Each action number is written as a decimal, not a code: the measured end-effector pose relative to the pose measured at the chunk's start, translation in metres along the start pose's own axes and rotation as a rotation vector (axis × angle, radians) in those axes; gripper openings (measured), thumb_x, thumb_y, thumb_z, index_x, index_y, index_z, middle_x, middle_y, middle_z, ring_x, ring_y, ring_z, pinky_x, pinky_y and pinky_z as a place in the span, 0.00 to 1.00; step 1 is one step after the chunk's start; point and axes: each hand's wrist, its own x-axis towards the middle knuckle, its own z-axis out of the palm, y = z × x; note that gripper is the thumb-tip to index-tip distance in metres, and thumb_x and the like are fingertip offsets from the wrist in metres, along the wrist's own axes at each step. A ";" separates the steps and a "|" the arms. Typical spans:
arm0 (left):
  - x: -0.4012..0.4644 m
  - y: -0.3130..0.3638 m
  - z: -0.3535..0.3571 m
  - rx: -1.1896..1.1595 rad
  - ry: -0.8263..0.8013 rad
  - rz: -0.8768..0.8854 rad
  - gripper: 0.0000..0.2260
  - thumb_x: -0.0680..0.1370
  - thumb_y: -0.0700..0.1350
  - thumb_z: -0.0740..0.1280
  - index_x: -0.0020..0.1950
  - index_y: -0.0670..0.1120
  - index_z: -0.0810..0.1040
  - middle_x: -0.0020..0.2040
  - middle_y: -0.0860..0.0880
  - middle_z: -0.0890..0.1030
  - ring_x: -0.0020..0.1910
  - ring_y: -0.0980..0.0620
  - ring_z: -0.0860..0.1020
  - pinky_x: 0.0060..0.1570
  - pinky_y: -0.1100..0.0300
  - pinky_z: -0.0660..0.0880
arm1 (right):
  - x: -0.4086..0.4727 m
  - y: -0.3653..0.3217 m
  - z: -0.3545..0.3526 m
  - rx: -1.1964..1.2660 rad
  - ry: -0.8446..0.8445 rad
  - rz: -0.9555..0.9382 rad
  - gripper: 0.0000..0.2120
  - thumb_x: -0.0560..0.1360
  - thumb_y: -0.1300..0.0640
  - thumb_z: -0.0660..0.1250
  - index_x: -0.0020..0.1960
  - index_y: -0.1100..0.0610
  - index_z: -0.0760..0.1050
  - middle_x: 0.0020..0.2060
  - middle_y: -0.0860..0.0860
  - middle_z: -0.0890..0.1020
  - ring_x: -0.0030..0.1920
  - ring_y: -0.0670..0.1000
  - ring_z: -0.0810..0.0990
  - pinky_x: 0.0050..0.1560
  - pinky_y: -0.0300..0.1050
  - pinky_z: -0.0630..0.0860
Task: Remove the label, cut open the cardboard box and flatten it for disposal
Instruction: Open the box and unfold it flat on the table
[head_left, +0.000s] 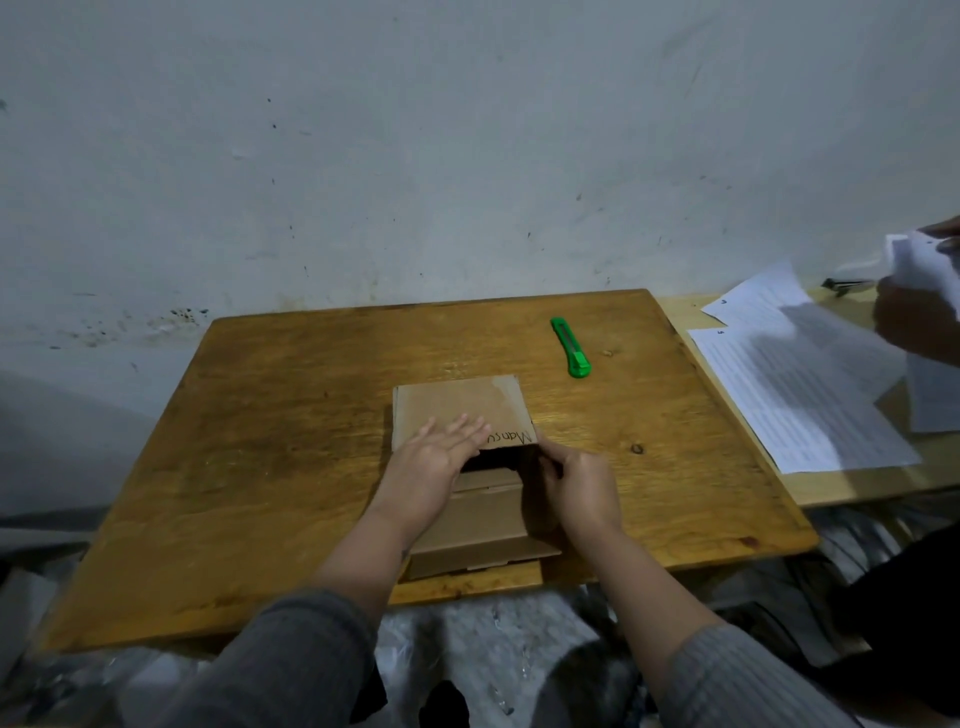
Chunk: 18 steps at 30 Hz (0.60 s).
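A small brown cardboard box lies in the middle of the wooden table, its flaps spread and a dark opening showing in its middle. The far flap carries handwritten letters along its near edge. My left hand lies flat, fingers spread, on that far flap. My right hand grips the box's right side beside the opening, fingers curled on the cardboard. A green utility knife rests on the table beyond the box, to the right, untouched. No label is visible.
Printed paper sheets cover a lighter table at the right. Another person's hands hold white paper at the far right edge. A stained wall stands directly behind the table. Crumpled plastic lies under the near edge.
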 end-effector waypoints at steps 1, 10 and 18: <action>0.001 -0.001 -0.002 -0.010 0.016 -0.001 0.27 0.73 0.32 0.69 0.70 0.46 0.70 0.68 0.48 0.73 0.69 0.51 0.70 0.70 0.48 0.64 | 0.000 0.000 0.000 0.002 0.000 0.015 0.17 0.77 0.59 0.63 0.65 0.48 0.73 0.47 0.51 0.85 0.39 0.49 0.81 0.43 0.44 0.79; 0.010 -0.003 -0.011 -0.026 0.021 0.016 0.21 0.75 0.36 0.68 0.68 0.47 0.74 0.66 0.50 0.76 0.67 0.53 0.72 0.67 0.50 0.68 | 0.000 -0.009 -0.011 0.191 0.068 -0.166 0.24 0.72 0.57 0.71 0.67 0.49 0.72 0.57 0.40 0.75 0.55 0.38 0.75 0.55 0.36 0.75; -0.005 -0.010 -0.025 0.010 0.069 -0.296 0.36 0.75 0.57 0.65 0.77 0.48 0.53 0.77 0.52 0.55 0.76 0.53 0.54 0.74 0.49 0.57 | 0.006 -0.026 -0.018 0.213 0.134 -0.092 0.17 0.75 0.57 0.67 0.64 0.50 0.74 0.54 0.47 0.83 0.50 0.45 0.81 0.48 0.37 0.79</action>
